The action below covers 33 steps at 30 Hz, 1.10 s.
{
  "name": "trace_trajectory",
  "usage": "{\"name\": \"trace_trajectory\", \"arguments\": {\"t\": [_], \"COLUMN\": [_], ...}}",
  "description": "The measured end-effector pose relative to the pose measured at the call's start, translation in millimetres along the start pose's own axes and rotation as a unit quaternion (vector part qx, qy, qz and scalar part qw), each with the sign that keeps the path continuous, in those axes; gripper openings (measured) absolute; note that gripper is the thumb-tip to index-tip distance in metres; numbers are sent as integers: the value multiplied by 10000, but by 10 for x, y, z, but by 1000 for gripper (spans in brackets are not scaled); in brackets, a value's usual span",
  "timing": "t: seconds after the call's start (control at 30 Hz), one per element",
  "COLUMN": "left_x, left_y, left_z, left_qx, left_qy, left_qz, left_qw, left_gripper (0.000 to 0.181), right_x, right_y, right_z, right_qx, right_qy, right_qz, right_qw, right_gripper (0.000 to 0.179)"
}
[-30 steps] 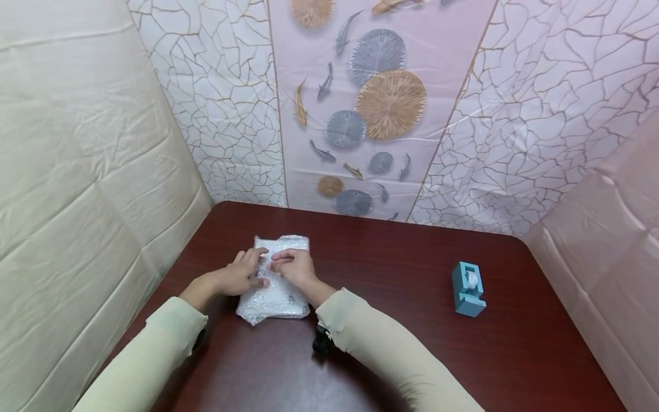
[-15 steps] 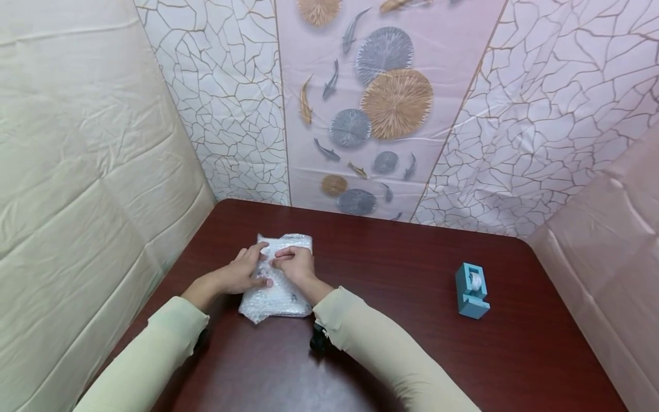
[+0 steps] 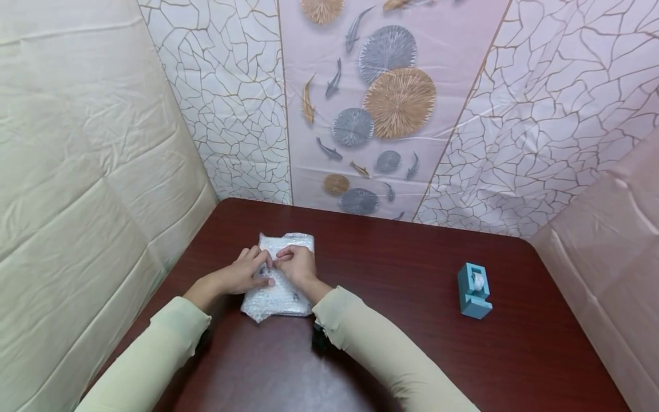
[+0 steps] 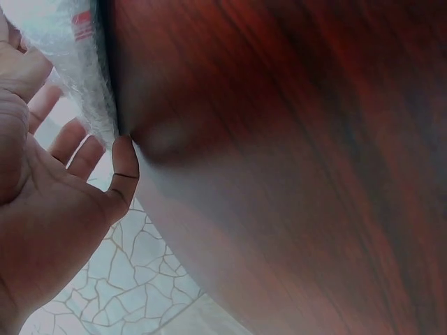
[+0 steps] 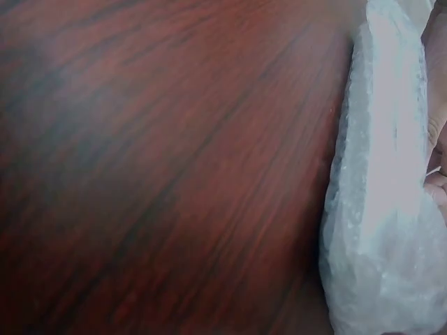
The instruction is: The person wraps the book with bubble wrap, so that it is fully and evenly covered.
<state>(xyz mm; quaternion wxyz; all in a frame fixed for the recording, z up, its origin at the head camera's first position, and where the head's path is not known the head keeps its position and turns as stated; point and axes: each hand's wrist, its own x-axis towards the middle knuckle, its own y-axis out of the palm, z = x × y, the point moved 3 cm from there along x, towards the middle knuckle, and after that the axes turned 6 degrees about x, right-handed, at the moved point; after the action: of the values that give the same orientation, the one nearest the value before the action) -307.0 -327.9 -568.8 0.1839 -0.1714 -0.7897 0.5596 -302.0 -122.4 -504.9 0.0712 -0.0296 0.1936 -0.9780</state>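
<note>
A flat package in clear bubble wrap (image 3: pixel 280 294) lies on the dark red-brown table at left of centre. My left hand (image 3: pixel 239 276) rests on its left side, fingers spread and a little bent, the thumb on top. In the left wrist view, that hand's little finger (image 4: pixel 124 171) reaches down beside the wrapped edge. From the right, my right hand (image 3: pixel 297 266) pinches at the top of the bubble wrap, its fingertips close to the left fingers. The right wrist view shows the package's side (image 5: pixel 380 209), with the fingers mostly hidden behind it.
A blue tape dispenser (image 3: pixel 475 290) with a roll of clear tape stands on the right part of the table (image 3: pixel 391 274). Patterned sheeting (image 3: pixel 355 137) hangs behind the table's back edge, with pale padded covers (image 3: pixel 87 171) at both sides.
The left index finger has bent in toward the right fingertips. Both hands otherwise stay on the package. The whole head view has shifted slightly.
</note>
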Motion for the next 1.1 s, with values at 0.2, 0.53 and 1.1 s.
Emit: {"name": "trace_trajectory", "arguments": {"t": [0.2,0.53,1.1], "left_x": [-70,-73,-133], "left_y": [-112,-59,-21], "left_z": [-142,-50,40], "left_qx": [-512,-409,-515], "left_qy": [150,330,251], "left_qz": [-210,-261,-302], "left_qw": [9984,9983,9979], "left_gripper": [33,22,10], "right_x": [165,160,389], "right_y": [91,50,204], "right_z": [-204,-131,-434], "right_qx": [-337,-642,-1569], "right_qy": [-284,-298,-1454], "right_qz": [106,187,659], "right_qw": [9990,9973,9746], "right_gripper": [12,11,14]}}
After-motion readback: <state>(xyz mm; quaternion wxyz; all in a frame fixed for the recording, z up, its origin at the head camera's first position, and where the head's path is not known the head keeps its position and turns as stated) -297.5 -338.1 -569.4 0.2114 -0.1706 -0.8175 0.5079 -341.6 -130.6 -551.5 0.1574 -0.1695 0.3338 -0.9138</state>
